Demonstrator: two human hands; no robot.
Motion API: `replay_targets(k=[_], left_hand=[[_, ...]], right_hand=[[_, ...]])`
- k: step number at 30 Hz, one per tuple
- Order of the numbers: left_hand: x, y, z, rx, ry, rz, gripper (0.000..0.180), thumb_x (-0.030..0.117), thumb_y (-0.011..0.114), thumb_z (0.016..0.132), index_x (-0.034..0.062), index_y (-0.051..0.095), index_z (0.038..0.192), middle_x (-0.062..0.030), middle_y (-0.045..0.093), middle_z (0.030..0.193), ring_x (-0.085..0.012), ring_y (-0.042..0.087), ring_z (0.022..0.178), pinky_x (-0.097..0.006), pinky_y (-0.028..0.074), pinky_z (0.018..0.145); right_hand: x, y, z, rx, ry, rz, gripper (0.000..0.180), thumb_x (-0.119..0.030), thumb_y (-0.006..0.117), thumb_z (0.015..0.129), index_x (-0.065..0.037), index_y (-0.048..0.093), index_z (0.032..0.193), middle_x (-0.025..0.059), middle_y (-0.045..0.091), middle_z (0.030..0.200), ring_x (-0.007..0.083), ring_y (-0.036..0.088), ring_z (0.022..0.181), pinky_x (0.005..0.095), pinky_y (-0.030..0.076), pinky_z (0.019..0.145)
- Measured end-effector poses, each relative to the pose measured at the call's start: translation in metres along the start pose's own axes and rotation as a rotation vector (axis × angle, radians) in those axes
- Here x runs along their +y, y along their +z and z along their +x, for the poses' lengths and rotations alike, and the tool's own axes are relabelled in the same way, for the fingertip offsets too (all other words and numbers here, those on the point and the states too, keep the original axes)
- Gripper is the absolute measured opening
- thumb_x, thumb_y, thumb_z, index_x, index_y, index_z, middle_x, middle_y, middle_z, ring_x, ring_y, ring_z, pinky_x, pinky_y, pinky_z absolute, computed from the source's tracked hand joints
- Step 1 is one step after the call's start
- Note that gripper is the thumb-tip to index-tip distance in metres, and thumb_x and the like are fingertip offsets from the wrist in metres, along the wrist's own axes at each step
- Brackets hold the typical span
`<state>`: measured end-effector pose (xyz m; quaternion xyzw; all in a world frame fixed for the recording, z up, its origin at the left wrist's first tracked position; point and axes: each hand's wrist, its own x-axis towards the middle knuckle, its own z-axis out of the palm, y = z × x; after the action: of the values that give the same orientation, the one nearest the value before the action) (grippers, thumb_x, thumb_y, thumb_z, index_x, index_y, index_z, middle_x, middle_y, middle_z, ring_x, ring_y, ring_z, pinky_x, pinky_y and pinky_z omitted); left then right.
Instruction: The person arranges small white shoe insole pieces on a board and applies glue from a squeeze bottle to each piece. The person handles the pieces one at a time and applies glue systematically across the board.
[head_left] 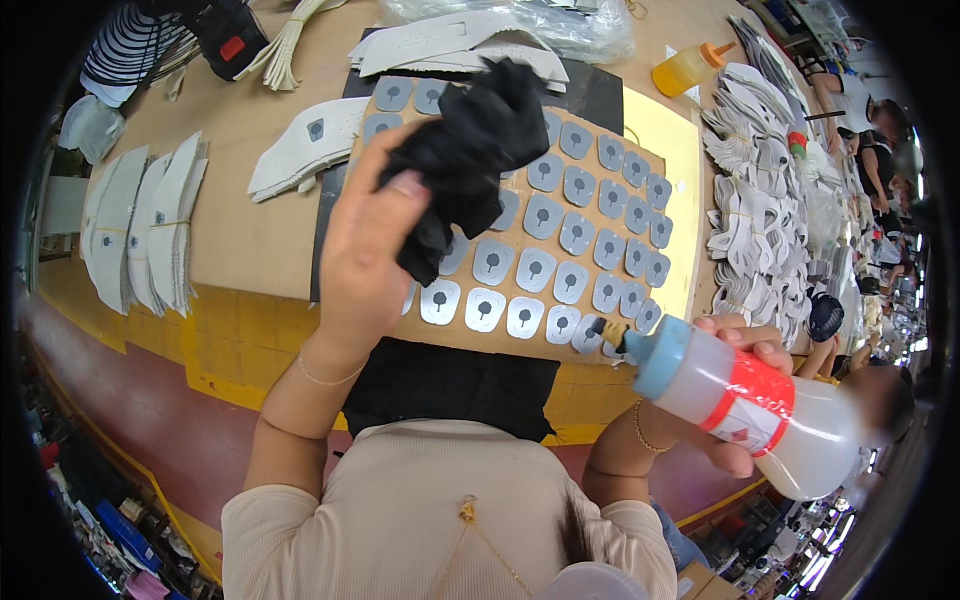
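My left hand point(365, 250) is raised over the left part of a cardboard sheet point(468, 341), its fingers closed on a crumpled black cloth point(478, 150). On the sheet lie rows of small grey-white patches point(543, 215), each with a dark round mark; the cloth and hand hide some of them. At the right, my right hand point(755, 340) is wrapped round a translucent squeeze bottle point(685, 378) with a light blue cap and a red and white label. The bottle is tilted on its side, its dark-tipped nozzle point(612, 334) pointing left above the sheet's near right corner.
White cut pieces point(305, 150) lie left of the sheet, with more stacks point(150, 225) at the far left. A bottle of yellow liquid point(685, 72) lies at the back right. Bundled white pieces point(745, 220) cover the right side. Other people sit beyond.
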<state>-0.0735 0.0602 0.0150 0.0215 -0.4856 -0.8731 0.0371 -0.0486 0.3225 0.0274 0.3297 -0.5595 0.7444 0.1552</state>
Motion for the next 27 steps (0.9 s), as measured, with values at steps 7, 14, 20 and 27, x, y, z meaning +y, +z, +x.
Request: replay_targets(k=[7,14,20,27], left_hand=[[0.001,0.001,-0.002,-0.737,-0.263,0.153,0.024,0.014,0.043,0.080,-0.0039,0.058,0.085,-0.0148,0.059,0.101,-0.0251,0.054,0.099,-0.032,0.037,0.093],[0.018,-0.084,0.005,-0.007,0.125,-0.681,0.039,0.026,0.042,0.089,0.0010,0.055,0.116,-0.0141,0.057,0.119,-0.0294,0.056,0.109,-0.042,0.043,0.097],[0.045,-0.155,0.011,0.483,0.471,-0.249,0.034,0.017,0.046,0.085,-0.0019,0.055,0.112,-0.0152,0.059,0.115,-0.0275,0.057,0.106,-0.040,0.045,0.093],[-0.004,-0.201,0.003,0.704,0.360,0.163,0.032,0.017,0.045,0.089,-0.0040,0.054,0.112,-0.0135,0.060,0.110,-0.0242,0.059,0.100,-0.035,0.048,0.088]], right_hand=[[0.014,0.018,0.005,0.696,-0.006,-0.430,0.102,-0.076,0.063,0.056,0.002,0.040,0.117,0.0164,0.049,0.107,0.0298,0.056,0.098,0.0482,0.052,0.084],[0.019,0.007,-0.004,0.753,-0.019,-0.108,0.094,-0.075,0.062,0.060,-0.002,0.042,0.115,0.0104,0.054,0.098,0.0274,0.062,0.085,0.0465,0.053,0.080],[0.016,-0.006,-0.023,0.623,0.096,0.191,0.089,-0.074,0.061,0.065,-0.001,0.044,0.112,0.0105,0.055,0.097,0.0254,0.062,0.084,0.0428,0.054,0.076],[0.015,0.008,-0.058,0.446,0.344,-0.547,0.094,-0.065,0.076,0.055,0.004,0.046,0.111,0.0131,0.057,0.089,0.0260,0.063,0.085,0.0374,0.054,0.076]])
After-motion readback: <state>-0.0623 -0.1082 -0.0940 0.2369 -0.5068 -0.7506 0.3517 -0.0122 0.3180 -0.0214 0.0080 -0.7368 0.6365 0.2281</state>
